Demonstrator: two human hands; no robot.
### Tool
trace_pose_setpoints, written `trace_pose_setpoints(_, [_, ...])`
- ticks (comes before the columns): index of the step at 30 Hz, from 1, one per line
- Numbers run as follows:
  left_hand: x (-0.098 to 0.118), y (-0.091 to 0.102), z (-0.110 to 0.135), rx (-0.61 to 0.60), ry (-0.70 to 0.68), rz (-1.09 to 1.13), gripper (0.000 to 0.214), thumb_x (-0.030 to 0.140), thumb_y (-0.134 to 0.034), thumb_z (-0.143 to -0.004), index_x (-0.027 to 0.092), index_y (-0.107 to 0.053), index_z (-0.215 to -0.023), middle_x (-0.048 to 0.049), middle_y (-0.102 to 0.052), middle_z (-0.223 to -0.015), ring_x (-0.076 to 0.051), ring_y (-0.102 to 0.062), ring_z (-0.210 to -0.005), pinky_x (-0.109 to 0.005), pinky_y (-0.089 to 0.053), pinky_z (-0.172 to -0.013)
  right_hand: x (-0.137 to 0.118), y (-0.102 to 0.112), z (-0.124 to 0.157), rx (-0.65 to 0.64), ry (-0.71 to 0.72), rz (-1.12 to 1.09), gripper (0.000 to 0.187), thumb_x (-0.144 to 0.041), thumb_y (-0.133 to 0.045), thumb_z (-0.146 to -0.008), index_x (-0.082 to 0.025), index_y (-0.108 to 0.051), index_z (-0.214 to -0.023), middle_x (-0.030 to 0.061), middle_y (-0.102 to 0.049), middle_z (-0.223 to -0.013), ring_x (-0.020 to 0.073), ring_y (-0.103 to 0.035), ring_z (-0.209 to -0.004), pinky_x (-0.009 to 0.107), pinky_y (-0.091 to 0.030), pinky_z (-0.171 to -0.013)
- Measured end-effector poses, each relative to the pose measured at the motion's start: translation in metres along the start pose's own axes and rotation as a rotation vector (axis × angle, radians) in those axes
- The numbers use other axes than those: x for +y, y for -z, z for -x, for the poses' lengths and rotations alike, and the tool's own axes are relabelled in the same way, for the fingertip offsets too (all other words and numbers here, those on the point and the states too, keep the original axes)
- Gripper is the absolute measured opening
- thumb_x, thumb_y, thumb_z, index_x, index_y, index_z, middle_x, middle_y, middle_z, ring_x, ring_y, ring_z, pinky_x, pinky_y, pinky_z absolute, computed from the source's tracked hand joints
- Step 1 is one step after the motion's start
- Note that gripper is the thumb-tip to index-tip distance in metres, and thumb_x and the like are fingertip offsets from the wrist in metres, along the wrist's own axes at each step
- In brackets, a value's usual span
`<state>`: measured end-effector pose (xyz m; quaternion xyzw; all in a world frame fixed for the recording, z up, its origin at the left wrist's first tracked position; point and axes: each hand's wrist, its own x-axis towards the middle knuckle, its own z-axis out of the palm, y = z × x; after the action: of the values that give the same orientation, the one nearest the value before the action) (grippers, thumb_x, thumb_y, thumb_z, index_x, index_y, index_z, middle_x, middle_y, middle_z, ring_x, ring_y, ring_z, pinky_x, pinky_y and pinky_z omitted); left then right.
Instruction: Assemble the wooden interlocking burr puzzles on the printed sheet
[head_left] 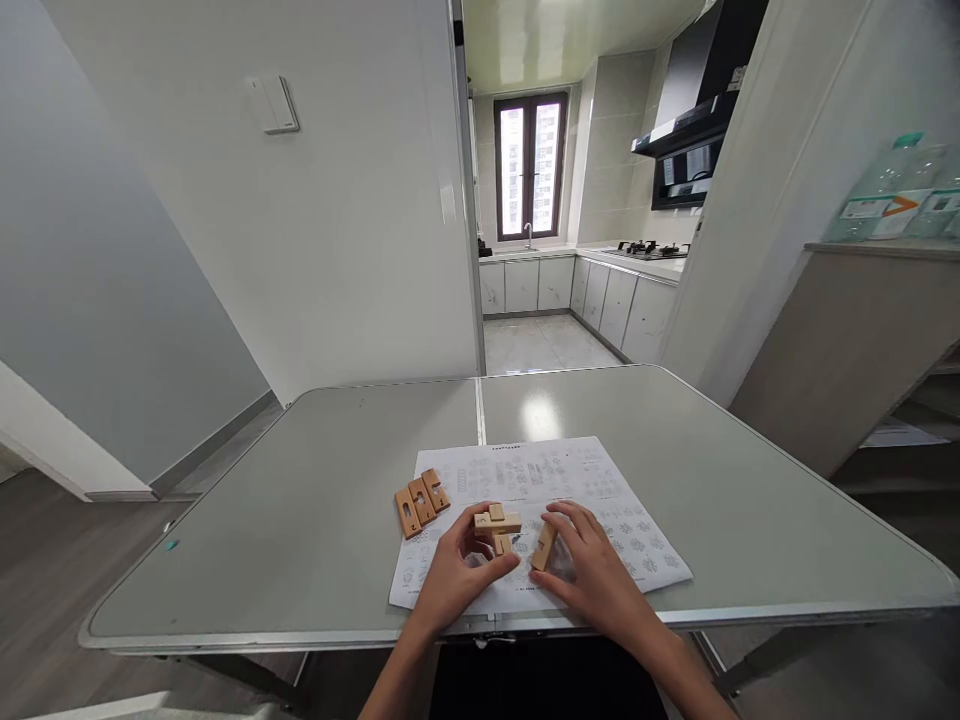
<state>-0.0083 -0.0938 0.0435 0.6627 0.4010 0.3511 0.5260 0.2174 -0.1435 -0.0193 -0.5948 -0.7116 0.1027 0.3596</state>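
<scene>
While the left fingers [499, 572] grip clustered wooden blocks [497, 523], partly hiding them, the right fingers [564, 526] pinch a lone block [544, 548].

Tan blks [504, 523], org-brn pcs [424, 511] w/ dk nos. [413, 530], wht sheet [600, 462] w/ gry diagrams [535, 473], grn-gry tabletop [720, 480] are being seen.

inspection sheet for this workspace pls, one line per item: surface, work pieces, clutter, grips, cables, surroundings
Surface: grey table, printed sheet lying on it.
Work pieces: three notched wooden blocks side by side at the sheet's left edge; others in the hands.
Clutter: small teal bit near the table's left edge.
Grips: left grip holds a cluster of blocks; right grip holds a single block.
Cables: nothing seen.
Surroundings: kitchen window ahead, bottles on a ledge at right.
</scene>
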Motion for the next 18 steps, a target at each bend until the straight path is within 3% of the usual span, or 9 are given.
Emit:
trace_pose_setpoints(3, [0.0, -0.003, 0.002, -0.034, -0.03, -0.014, 0.07, 0.041, -0.087, -0.076, 0.021, -0.059, -0.137, -0.0118, -0.072, -0.124, -0.023, -0.067, -0.097, -0.037, -0.055, -0.091, 0.001, -0.004, 0.002, -0.042, -0.035, 0.016, 0.054, -0.038, -0.075, -0.086, -0.023, -0.059, -0.135, 0.0129, -0.055, -0.147, 0.0358, -0.041, -0.147, 0.053, -0.042, -0.119])
trace_pose_setpoints(7, [0.004, -0.005, 0.003, -0.064, -0.037, -0.052, 0.07, 0.042, -0.087, -0.075, 0.021, -0.06, -0.136, -0.0105, -0.072, -0.121, -0.021, -0.066, -0.093, -0.035, -0.055, -0.089, -0.002, 0.002, 0.003, -0.026, -0.005, -0.049, 0.062, -0.04, -0.072, -0.091, -0.026, -0.05, -0.147, 0.0111, -0.053, -0.151, 0.034, -0.037, -0.15, 0.056, -0.04, -0.12])
trace_pose_setpoints(10, [0.009, -0.007, 0.005, -0.096, -0.036, -0.088, 0.069, 0.042, -0.087, -0.075, 0.022, -0.061, -0.135, -0.0068, -0.072, -0.111, -0.02, -0.065, -0.091, -0.035, -0.055, -0.088, -0.01, 0.012, 0.001, 0.0, 0.035, -0.174, 0.05, -0.04, -0.061, -0.1, -0.03, -0.049, -0.148, 0.0087, -0.053, -0.151, 0.0295, -0.043, -0.146, 0.053, -0.044, -0.119])
trace_pose_setpoints(15, [0.015, -0.014, 0.009, -0.185, -0.058, -0.137, 0.068, 0.042, -0.087, -0.074, 0.024, -0.061, -0.134, -0.0039, -0.072, -0.106, -0.021, -0.066, -0.093, -0.036, -0.055, -0.089, -0.022, 0.024, -0.001, 0.016, 0.096, -0.289, 0.021, -0.037, -0.054, -0.104, -0.028, -0.067, -0.119, 0.0085, -0.064, -0.133, 0.0298, -0.05, -0.139, 0.052, -0.048, -0.115])
trace_pose_setpoints(18, [0.015, -0.016, 0.009, -0.177, -0.099, -0.218, 0.065, 0.042, -0.088, -0.073, 0.027, -0.063, -0.132, -0.0043, -0.072, -0.114, -0.024, -0.066, -0.101, -0.036, -0.054, -0.091, -0.026, 0.028, 0.001, -0.01, 0.084, -0.365, 0.02, -0.038, -0.052, -0.106, -0.027, -0.067, -0.112, 0.0091, -0.066, -0.127, 0.0289, -0.055, -0.132, 0.048, -0.05, -0.11])
